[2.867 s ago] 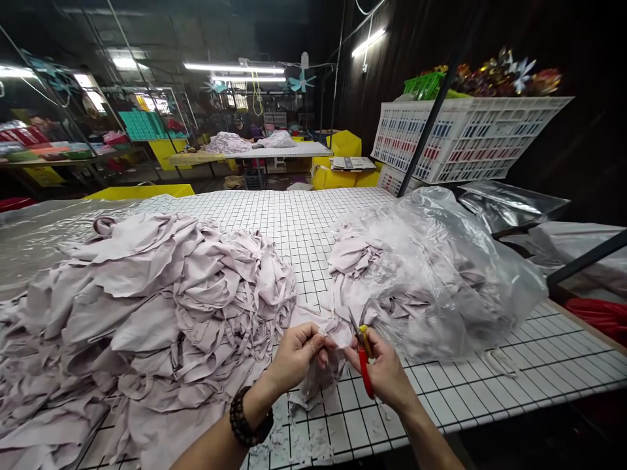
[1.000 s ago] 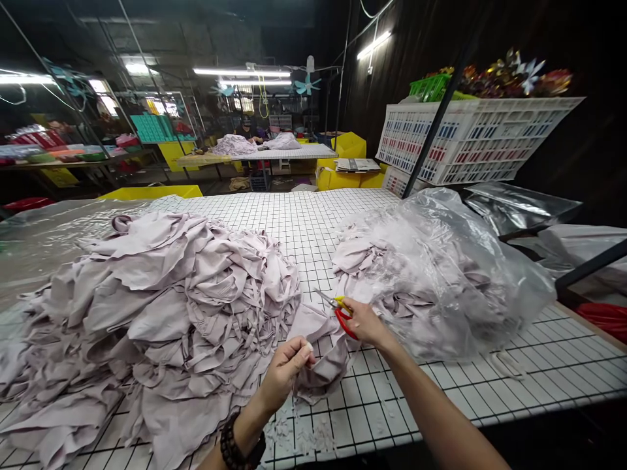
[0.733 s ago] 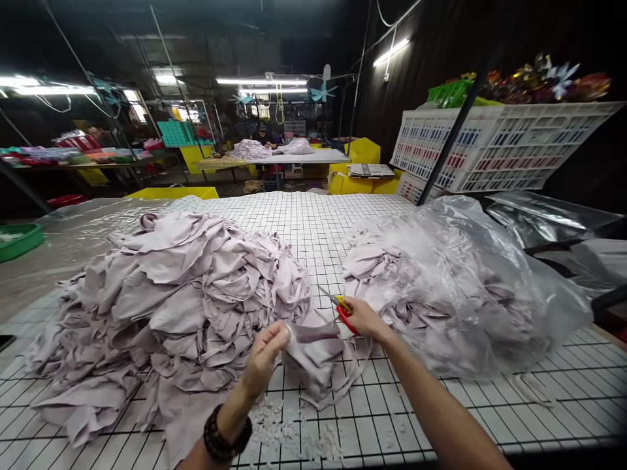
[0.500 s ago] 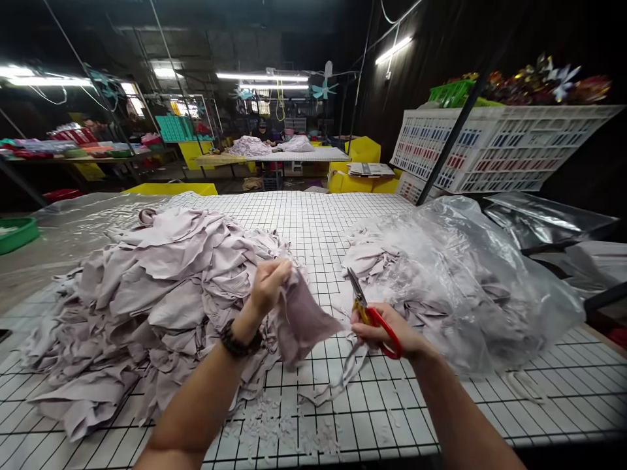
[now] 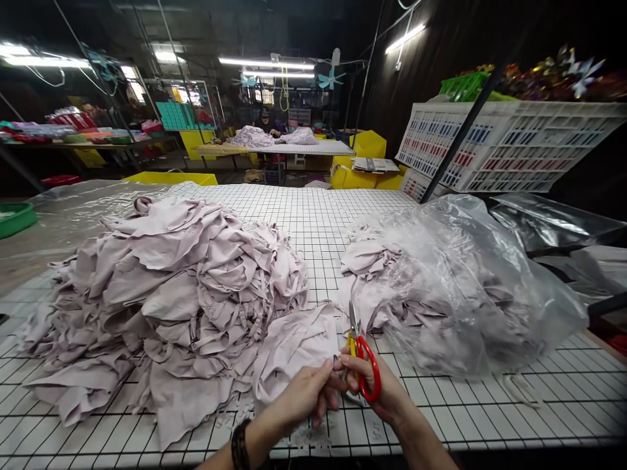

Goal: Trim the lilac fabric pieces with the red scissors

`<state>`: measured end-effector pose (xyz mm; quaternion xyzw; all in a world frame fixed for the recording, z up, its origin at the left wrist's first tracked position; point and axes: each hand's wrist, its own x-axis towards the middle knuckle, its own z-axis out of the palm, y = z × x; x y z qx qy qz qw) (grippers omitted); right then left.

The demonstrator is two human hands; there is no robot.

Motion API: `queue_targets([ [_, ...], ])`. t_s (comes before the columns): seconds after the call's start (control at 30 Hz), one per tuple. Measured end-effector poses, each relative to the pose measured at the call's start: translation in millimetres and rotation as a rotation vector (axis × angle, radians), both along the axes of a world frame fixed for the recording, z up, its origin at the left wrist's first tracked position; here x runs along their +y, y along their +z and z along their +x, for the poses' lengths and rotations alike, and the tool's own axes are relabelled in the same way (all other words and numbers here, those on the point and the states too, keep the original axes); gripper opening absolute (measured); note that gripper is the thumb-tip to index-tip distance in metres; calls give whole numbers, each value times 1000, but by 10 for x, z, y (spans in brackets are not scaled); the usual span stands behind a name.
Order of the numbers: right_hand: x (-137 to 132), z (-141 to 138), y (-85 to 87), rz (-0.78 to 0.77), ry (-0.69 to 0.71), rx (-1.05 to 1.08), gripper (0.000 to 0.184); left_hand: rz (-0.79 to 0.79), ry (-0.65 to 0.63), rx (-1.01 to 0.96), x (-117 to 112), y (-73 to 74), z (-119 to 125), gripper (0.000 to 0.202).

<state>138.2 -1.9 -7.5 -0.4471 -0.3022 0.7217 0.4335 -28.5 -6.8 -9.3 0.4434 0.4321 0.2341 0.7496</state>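
Observation:
My left hand [image 5: 304,393] pinches the near edge of a pale lilac fabric piece [image 5: 294,346] that lies on the gridded table [image 5: 313,215]. Right beside it, my right hand [image 5: 379,385] grips small red-handled snips [image 5: 360,352], blades pointing up and away. The two hands almost touch at the fabric's edge. A big heap of the same lilac fabric [image 5: 166,287] lies to the left. A clear plastic bag [image 5: 455,287] holding more lilac pieces lies to the right.
Small fabric trimmings [image 5: 304,444] litter the table's near edge. White plastic crates [image 5: 504,143] stand at the back right, a green tray [image 5: 14,219] at far left. Another person sits at a far table [image 5: 274,147] with fabric piles. Plastic sheeting [image 5: 63,222] covers the table's left.
My left hand lifted a fabric piece off toward the left heap, then came back low. Both hands now meet at the edge of a piece near the table's front, snips upright.

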Motion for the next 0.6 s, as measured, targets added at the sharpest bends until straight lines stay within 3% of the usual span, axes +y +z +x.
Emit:
queue_targets([
  [0.1,-70,-43,31,43,10,-59,34,-174,248,-159,-152,-106,106,56],
  [0.17,-123,-74,23,78,27,-109,33,-237,330,-241,-121,-100,134,52],
  [0.3,-192,-90,-31,117,120,-205,34,-219,345,-255,-30,-21,94,47],
  [0.37,-178,-70,-34,159,74,-297,34,-159,383,-207,-30,18,52,46],
  [0.5,-40,-74,31,364,-67,-448,33,-30,434,-198,-82,100,-45,41],
  [0.6,101,-205,62,510,17,-463,33,26,412,-244,-107,170,-125,39],
])
